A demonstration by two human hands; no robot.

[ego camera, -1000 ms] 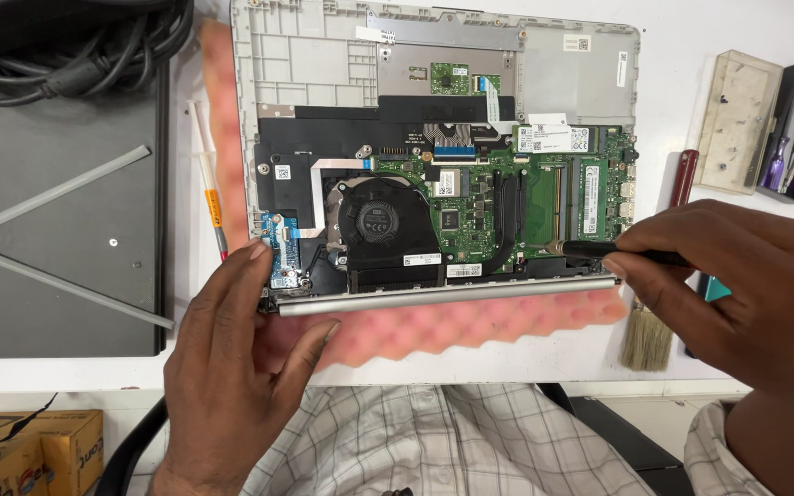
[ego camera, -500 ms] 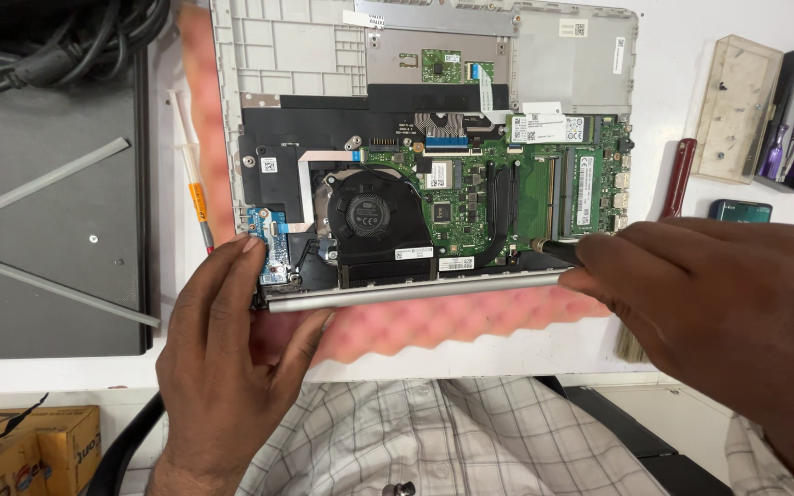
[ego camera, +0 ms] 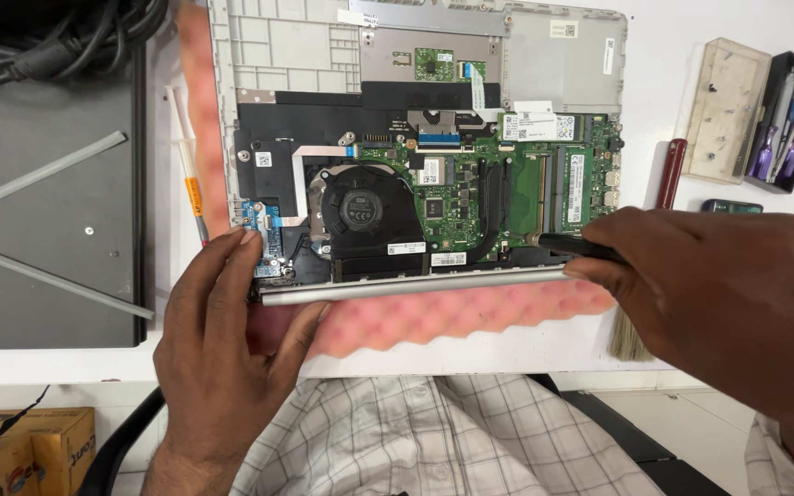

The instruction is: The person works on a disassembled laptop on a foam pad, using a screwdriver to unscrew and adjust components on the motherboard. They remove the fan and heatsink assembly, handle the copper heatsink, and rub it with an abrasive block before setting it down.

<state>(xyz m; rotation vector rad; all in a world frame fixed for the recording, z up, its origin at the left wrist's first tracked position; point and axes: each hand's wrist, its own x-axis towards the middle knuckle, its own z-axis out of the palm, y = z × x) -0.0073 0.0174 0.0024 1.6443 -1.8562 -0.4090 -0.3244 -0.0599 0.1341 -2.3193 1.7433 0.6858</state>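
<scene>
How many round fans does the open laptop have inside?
1. The black fan sits in the laptop, left of the green board, near the left hand. The right hand may hide more.
</scene>
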